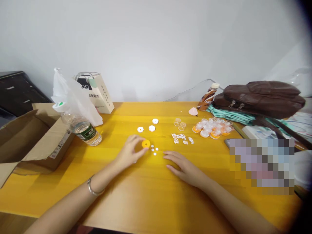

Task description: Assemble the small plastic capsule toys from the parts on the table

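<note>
Between the thumb and fingers of my left hand (133,152) is a round orange disc (146,144) with a small dark centre. Just right of it lie several tiny white discs (156,149) on the yellow table (146,195). My right hand (181,165) rests over the table with its fingers apart, holding nothing, its fingertips close to those tiny discs. Farther back are three larger white discs (151,128). Several white cut-out pieces (180,136) lie beyond my right hand, with small clear cups (181,126) behind them.
Clustered at the right are clear-and-orange domed pieces (213,127). A pink cone (193,111), a brown drink bottle (208,97) and a brown leather bag (258,97) stand behind. On the left are an open cardboard box (44,139), a water bottle (85,130) and a paper bag (103,94).
</note>
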`<state>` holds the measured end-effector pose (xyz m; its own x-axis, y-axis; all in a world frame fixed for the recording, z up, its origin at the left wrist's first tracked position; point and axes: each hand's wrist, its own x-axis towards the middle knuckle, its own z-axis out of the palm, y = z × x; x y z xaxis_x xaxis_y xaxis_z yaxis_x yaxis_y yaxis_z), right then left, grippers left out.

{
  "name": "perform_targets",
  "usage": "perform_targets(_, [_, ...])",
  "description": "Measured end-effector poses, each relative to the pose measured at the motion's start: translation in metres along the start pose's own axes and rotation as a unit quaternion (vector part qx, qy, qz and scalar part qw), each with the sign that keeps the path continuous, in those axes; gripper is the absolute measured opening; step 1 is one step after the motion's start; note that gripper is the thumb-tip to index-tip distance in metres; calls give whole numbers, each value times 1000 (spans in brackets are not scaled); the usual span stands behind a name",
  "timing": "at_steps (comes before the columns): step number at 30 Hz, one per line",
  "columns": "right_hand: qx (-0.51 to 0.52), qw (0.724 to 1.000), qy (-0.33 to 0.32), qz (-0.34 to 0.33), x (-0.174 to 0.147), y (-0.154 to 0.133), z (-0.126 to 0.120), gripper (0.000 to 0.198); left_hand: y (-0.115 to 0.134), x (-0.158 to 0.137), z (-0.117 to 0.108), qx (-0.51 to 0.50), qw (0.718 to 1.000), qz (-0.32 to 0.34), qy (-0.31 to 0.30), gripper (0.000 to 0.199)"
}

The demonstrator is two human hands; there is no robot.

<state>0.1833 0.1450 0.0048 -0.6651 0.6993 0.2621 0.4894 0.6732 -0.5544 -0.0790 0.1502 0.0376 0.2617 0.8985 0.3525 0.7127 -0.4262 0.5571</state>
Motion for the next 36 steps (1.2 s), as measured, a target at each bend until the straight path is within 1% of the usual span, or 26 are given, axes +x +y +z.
perform_targets(2, [11,1000,2,4,0,0,0,29,24,-19,9,-25,997,43,-55,28])
perform_targets(4, [18,1000,3,5,1,0,1,29,38,-33,22,-22,992,73,-101,28])
perform_targets(6, [21,1000,2,5,1,0,1,29,42,-42,33,-2,989,85,-124,28])
perform_targets(8, [21,1000,-2,5,1,-1,1,29,42,-45,41,20,987,93,-130,31])
perform_targets(10, [20,1000,-4,5,1,-1,1,29,39,-45,41,30,986,103,-125,38])
perform_targets(12, [16,1000,-4,8,0,-2,1,29,36,-43,33,27,988,106,-109,43])
perform_targets(14, [12,1000,-1,10,0,-2,1,29,29,-39,19,19,993,83,-76,36])
perform_targets(16, [10,1000,-4,10,0,-2,1,29,18,-34,4,19,998,38,-37,24])
perform_targets(18, [9,1000,-7,8,0,-2,0,29,5,-30,-6,30,999,-1,-20,19])
perform_targets(20, [5,1000,-9,8,0,-2,0,29,-7,-28,-9,40,998,-33,-41,16])
perform_targets(23, [2,1000,-7,11,0,-4,-1,28,-16,-26,-7,50,994,-61,-78,11])
perform_targets(25, [3,1000,-1,13,0,-6,0,29,-16,-26,-3,62,994,-59,-74,10])
perform_targets(27, [1,1000,10,15,-1,-8,1,32,-14,-26,0,63,996,-46,-54,13])
perform_targets(31, [-17,1000,19,8,-2,-14,7,41,-8,-27,2,37,999,-15,-20,14])
perform_targets(34, [-30,999,16,-8,-3,-18,12,46,-6,-27,0,46,999,9,-19,14])
perform_targets(36, [-33,999,20,-17,-3,-19,14,48,-5,-27,-3,60,998,5,-36,14])
